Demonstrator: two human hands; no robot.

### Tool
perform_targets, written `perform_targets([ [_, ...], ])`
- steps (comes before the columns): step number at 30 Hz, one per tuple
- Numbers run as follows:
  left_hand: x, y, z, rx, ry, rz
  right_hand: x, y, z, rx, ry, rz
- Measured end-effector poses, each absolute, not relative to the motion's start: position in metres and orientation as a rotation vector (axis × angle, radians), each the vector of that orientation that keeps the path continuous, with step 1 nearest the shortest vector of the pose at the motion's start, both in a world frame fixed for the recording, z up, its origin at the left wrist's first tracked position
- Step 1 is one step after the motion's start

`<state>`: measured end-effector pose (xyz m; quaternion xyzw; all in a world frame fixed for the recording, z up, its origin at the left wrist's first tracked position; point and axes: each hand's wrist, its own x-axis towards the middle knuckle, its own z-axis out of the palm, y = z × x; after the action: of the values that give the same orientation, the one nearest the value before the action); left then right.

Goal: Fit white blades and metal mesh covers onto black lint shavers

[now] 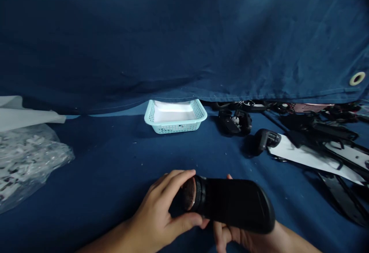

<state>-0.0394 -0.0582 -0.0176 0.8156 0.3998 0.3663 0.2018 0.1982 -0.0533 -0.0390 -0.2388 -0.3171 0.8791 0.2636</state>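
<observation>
Two hands hold a black part (234, 207) low in the centre of the frame, just above a counter (115, 168) covered in blue fabric. The left hand (161, 216) pinches the part's ringed round end between thumb and forefinger. The right hand (240, 238) cups the wider body from below, its fingers curled around the underside (one fingertip shows over the top edge). The part lies on its side, the ringed end pointing left.

At mid-frame, well apart from the hands, stands a pale green basket (175, 128) lined in white, tucked under the hem of a hanging blue cloth (184, 34). A metal eyelet (356, 78) shows at the cloth's right edge. A clear bag (27, 161) of small white bits lies at the left edge. At the right, black pieces (235, 122) and white sheets (305, 156) crowd the counter.
</observation>
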Motion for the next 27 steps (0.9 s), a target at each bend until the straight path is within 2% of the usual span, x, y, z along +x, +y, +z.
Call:
perform_targets([
  [7,-0.038,-0.051,-0.014,1.967,1.196,1.071,0.192,-0.050,-0.027,-0.677,-0.804,2.400],
  [13,-0.038,-0.046,-0.011,1.873,1.205,0.947,0.192,-0.051,-0.024,-0.688,-0.824,2.415],
  [27,-0.035,-0.062,-0.020,2.521,0.968,1.145,0.207,-0.053,-0.015,-0.577,-0.798,2.317],
])
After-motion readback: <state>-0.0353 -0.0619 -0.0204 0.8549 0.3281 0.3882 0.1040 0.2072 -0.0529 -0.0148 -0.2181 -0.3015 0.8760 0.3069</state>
